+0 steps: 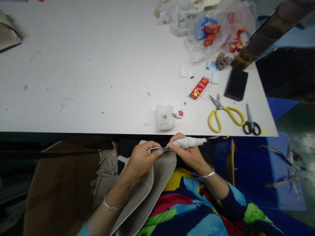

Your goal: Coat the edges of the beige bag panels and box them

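Observation:
My left hand (142,159) is closed on the upper edge of a beige bag-like piece (159,178), which hangs open over my lap. Its thumb and fingers pinch a thin light strip near the edge. Wrapped in my right hand (188,157) is a slim tool with a white-wrapped handle (189,142). The tool's thin dark tip points left and meets the edge between my two hands; whether it passes through the material I cannot tell. Just beyond them, a white translucent lump (165,117) lies near the table's front edge.
On the white table (98,65), yellow-handled scissors (221,109), black-handled snips (250,123), a phone (236,84) and a red box (199,88) lie at right. Plastic bags (204,32) sit behind, beside a slanting post (265,36). A cardboard box (61,190) with beige pieces stands lower left.

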A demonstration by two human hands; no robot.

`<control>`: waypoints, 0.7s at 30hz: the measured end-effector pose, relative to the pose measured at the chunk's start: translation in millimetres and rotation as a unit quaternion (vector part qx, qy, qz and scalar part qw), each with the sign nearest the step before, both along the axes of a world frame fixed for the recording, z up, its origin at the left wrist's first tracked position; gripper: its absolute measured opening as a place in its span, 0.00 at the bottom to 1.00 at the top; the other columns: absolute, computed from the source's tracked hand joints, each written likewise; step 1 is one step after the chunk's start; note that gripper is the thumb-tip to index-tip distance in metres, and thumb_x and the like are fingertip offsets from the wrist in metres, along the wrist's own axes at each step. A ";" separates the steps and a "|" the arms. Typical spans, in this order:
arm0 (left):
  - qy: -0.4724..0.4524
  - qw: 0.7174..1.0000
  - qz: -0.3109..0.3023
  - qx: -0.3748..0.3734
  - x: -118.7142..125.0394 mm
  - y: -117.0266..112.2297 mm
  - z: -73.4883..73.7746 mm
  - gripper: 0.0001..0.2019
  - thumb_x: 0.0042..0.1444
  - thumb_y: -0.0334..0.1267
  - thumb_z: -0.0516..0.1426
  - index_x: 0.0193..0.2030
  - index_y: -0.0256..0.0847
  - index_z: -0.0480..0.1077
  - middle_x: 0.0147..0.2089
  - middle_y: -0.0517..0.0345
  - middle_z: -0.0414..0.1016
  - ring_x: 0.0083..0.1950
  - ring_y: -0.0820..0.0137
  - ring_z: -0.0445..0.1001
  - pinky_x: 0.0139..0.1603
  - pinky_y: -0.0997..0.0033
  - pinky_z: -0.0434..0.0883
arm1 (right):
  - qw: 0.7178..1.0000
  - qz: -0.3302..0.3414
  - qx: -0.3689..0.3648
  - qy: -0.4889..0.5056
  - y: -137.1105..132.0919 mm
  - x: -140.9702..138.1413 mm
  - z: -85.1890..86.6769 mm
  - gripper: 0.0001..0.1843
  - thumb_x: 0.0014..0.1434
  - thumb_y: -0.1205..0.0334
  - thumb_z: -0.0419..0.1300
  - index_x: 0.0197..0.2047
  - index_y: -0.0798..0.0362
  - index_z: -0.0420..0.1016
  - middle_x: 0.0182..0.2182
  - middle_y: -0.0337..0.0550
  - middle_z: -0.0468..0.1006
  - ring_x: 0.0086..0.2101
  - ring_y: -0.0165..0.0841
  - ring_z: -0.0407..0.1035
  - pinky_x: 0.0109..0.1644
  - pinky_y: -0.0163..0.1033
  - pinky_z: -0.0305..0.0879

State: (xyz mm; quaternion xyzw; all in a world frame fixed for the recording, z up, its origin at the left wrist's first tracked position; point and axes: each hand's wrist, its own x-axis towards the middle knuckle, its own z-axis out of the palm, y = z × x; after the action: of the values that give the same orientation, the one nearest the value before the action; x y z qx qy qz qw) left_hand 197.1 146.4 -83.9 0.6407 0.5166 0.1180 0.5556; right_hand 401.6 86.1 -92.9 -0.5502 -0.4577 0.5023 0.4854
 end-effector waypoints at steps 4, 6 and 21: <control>-0.011 1.000 -0.006 0.012 1.4 -0.1 1.2 0.07 0.56 0.41 0.62 0.36 0.41 0.81 0.35 0.57 0.82 0.39 0.64 0.77 0.44 0.65 0.69 | 1.000 0.008 0.010 -0.019 2.3 0.6 3.4 0.07 0.67 0.58 0.65 0.37 0.50 0.75 0.30 0.34 0.74 0.31 0.30 0.67 0.39 0.38 0.62; -0.023 1.000 -0.008 0.014 2.6 -1.9 0.8 0.06 0.56 0.40 0.62 0.34 0.41 0.80 0.34 0.57 0.81 0.39 0.64 0.77 0.43 0.66 0.68 | 0.999 0.018 0.016 -0.023 3.8 0.7 6.2 0.08 0.67 0.58 0.64 0.36 0.50 0.75 0.29 0.34 0.74 0.31 0.30 0.67 0.38 0.38 0.62; -0.075 0.995 0.056 -0.042 -4.1 4.9 3.5 0.08 0.52 0.41 0.65 0.28 0.39 0.77 0.30 0.57 0.77 0.34 0.66 0.72 0.39 0.67 0.67 | 0.997 -0.033 0.022 0.064 -3.5 -7.8 1.8 0.13 0.68 0.50 0.67 0.37 0.50 0.79 0.31 0.37 0.78 0.31 0.31 0.69 0.37 0.37 0.65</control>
State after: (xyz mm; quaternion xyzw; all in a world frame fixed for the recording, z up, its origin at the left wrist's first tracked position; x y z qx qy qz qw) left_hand 193.0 151.3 -80.5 0.5758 0.5131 0.1754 0.6119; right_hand 393.8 82.6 -91.1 -0.5208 -0.4178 0.5103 0.5420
